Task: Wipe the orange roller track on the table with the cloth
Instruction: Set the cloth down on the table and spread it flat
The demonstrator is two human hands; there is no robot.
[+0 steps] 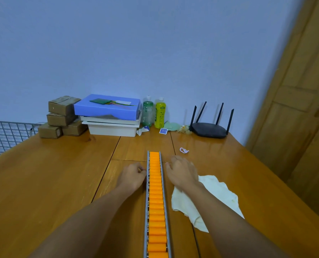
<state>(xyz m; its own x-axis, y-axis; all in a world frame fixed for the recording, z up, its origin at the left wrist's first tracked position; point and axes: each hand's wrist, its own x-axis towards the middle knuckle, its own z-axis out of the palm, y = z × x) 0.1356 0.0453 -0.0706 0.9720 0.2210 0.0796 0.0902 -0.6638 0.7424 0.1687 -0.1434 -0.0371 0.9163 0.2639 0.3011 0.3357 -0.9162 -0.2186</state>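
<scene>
Orange roller track (156, 202) runs lengthwise along the wooden table (52, 174). Left hand (133, 175) and right hand (181, 171) flank it, fingers curled, holding nothing. Cloth (214, 196) lies right of it, under the forearm. Blue wall (136, 43) stands behind.

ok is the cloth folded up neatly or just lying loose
Loose. The cloth lies crumpled and partly spread on the table right of the roller track, its near part hidden under the right forearm.
</scene>
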